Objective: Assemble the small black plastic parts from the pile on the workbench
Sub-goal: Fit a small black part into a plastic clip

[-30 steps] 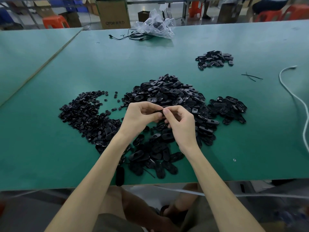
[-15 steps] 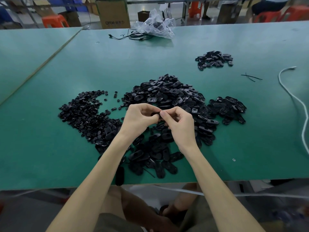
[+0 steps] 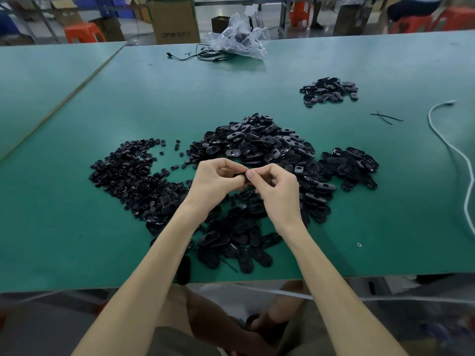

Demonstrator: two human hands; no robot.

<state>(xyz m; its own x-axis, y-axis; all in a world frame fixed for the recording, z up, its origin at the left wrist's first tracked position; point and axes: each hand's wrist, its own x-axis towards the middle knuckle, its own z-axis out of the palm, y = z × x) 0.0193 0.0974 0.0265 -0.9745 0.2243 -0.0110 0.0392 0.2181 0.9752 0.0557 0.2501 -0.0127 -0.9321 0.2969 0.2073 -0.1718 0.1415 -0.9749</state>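
A big pile of black oval plastic parts (image 3: 259,142) lies mid-bench. To its left spreads a heap of smaller round black pieces (image 3: 128,173). More oval parts (image 3: 239,240) lie near the front edge. My left hand (image 3: 216,183) and my right hand (image 3: 277,191) meet above the pile, fingers curled, both pinching one small black part (image 3: 243,176) between their fingertips. Most of that part is hidden by the fingers.
A small batch of black parts (image 3: 329,89) sits at the back right, another cluster (image 3: 352,165) right of the main pile. A white cable (image 3: 452,150) runs along the right side. A clear plastic bag (image 3: 239,37) and black wires (image 3: 200,55) lie at the far edge.
Both hands stay together over the pile, working the held part; the fingers have shifted slightly.
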